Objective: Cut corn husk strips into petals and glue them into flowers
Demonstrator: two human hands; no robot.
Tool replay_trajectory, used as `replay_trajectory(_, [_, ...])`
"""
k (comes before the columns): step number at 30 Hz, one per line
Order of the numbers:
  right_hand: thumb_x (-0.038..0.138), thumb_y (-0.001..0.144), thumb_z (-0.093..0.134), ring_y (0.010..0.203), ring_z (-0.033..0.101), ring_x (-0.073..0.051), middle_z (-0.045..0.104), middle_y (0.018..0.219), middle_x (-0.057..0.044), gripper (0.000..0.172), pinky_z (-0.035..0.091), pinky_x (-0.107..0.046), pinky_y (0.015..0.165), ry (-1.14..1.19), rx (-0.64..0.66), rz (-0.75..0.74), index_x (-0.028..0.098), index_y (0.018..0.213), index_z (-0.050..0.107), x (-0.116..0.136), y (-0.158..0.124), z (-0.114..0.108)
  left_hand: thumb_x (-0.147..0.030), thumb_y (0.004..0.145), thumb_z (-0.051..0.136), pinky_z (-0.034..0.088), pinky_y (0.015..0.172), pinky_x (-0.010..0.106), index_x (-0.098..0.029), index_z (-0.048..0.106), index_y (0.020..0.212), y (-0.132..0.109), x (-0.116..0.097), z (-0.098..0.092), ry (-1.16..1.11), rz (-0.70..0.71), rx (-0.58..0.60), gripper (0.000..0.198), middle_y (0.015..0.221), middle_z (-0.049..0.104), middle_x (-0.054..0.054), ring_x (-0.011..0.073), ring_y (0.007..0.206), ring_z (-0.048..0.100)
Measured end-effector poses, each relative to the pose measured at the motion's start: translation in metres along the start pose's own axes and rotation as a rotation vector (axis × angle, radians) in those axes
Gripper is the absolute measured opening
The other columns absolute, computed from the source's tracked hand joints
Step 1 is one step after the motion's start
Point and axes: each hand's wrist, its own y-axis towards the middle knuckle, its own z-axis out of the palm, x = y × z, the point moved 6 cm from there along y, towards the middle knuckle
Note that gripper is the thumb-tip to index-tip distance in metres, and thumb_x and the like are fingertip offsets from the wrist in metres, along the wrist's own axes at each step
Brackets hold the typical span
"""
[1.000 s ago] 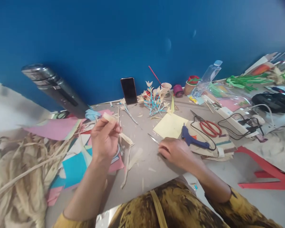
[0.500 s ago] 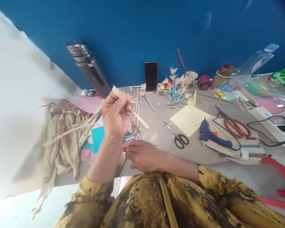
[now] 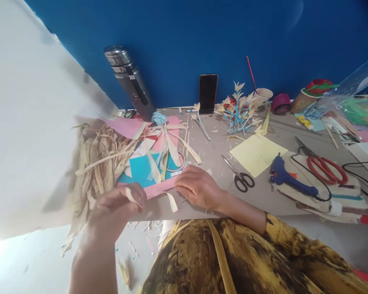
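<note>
A bare lane of grey tabletop opens mid-frame, between the flat cream strip and the black-handled metal scissors, but the bare right hand closes its lower end. The upright black phone and blue-stemmed cream flowers block upper centre; the dark-blue glue gun obstructs the right.

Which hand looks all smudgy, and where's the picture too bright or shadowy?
In the head view, the left hand looks blurred, while the right hand is clearer; in that view, glare washes out the floor at lower left, a soft shadow falls on the white wall beside the husks, and the flask leans, perhaps partly lens distortion.
</note>
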Motion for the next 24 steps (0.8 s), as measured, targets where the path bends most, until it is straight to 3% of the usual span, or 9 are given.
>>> replay_trajectory(1, [0.022, 0.099, 0.05, 0.09, 0.059, -0.019, 0.075, 0.092, -0.006, 0.021, 0.042, -0.032, 0.09, 0.009, -0.038, 0.011, 0.018, 0.088, 0.068, -0.001, -0.001, -0.004, -0.029, 0.069, 0.08, 0.044, 0.052, 0.032, -0.021, 0.072, 0.062, -0.008, 0.014, -0.001, 0.054, -0.119, 0.04, 0.013, 0.061, 0.061, 0.006, 0.0197, 0.059, 0.056])
replay_trajectory(4, [0.027, 0.1, 0.051, 0.088, 0.06, -0.019, 0.074, 0.087, -0.005, 0.024, 0.042, -0.031, 0.087, 0.001, -0.079, 0.086, 0.018, 0.086, 0.068, -0.004, -0.002, -0.009, -0.035, 0.074, 0.075, 0.049, 0.067, 0.035, -0.019, 0.071, 0.067, -0.023, 0.043, -0.004, 0.223, -0.363, 0.011, 0.018, 0.075, 0.067, 0.007, 0.0226, 0.073, 0.061])
replay_trajectory(6, [0.038, 0.096, 0.059, 0.085, 0.06, -0.02, 0.072, 0.082, -0.005, 0.026, 0.043, -0.031, 0.081, -0.043, -0.028, 0.155, 0.018, 0.082, 0.068, -0.002, -0.003, -0.004, -0.036, 0.075, 0.073, 0.049, 0.067, 0.032, -0.018, 0.068, 0.069, -0.025, 0.051, -0.005, 0.329, -0.435, -0.047, 0.02, 0.077, 0.068, 0.006, 0.0208, 0.074, 0.061])
replay_trajectory(10, [0.059, 0.082, 0.07, 0.085, 0.058, -0.022, 0.069, 0.086, -0.005, 0.039, 0.041, -0.032, 0.071, -0.157, 0.193, 0.155, 0.02, 0.087, 0.071, 0.008, -0.004, 0.018, -0.038, 0.074, 0.071, 0.048, 0.066, 0.028, -0.017, 0.068, 0.071, -0.017, 0.047, -0.014, 0.386, -0.343, -0.245, 0.022, 0.074, 0.067, 0.004, 0.0183, 0.072, 0.06])
replay_trajectory(13, [0.051, 0.087, 0.068, 0.092, 0.057, -0.023, 0.067, 0.091, -0.006, 0.031, 0.041, -0.032, 0.073, -0.217, 0.266, 0.122, 0.02, 0.089, 0.072, 0.011, -0.005, 0.027, -0.039, 0.073, 0.073, 0.049, 0.066, 0.027, -0.017, 0.072, 0.077, -0.013, 0.043, -0.022, 0.424, -0.316, -0.318, 0.022, 0.076, 0.07, 0.004, 0.018, 0.072, 0.061])
replay_trajectory(16, [0.039, 0.093, 0.064, 0.094, 0.056, -0.023, 0.066, 0.091, -0.007, 0.022, 0.041, -0.032, 0.079, -0.241, 0.228, 0.09, 0.019, 0.088, 0.072, 0.012, -0.003, 0.026, -0.038, 0.073, 0.074, 0.05, 0.068, 0.028, -0.017, 0.072, 0.074, -0.01, 0.045, -0.03, 0.431, -0.335, -0.331, 0.021, 0.077, 0.072, 0.005, 0.0183, 0.073, 0.063])
replay_trajectory(20, [0.031, 0.097, 0.057, 0.088, 0.057, -0.02, 0.066, 0.088, -0.006, 0.02, 0.039, -0.031, 0.075, -0.215, 0.118, 0.119, 0.019, 0.089, 0.07, 0.01, 0.001, 0.017, -0.036, 0.071, 0.077, 0.053, 0.075, 0.031, -0.015, 0.073, 0.075, -0.01, 0.048, -0.038, 0.289, -0.349, -0.313, 0.021, 0.081, 0.074, 0.008, 0.0209, 0.078, 0.068])
replay_trajectory(24, [0.029, 0.095, 0.061, 0.085, 0.058, -0.018, 0.067, 0.089, -0.006, 0.014, 0.038, -0.028, 0.07, -0.069, 0.033, 0.193, 0.019, 0.093, 0.071, 0.006, 0.011, 0.007, -0.035, 0.071, 0.077, 0.051, 0.058, 0.028, -0.015, 0.071, 0.075, -0.015, 0.042, -0.036, 0.086, -0.292, -0.319, 0.022, 0.069, 0.071, 0.006, 0.0182, 0.062, 0.065])
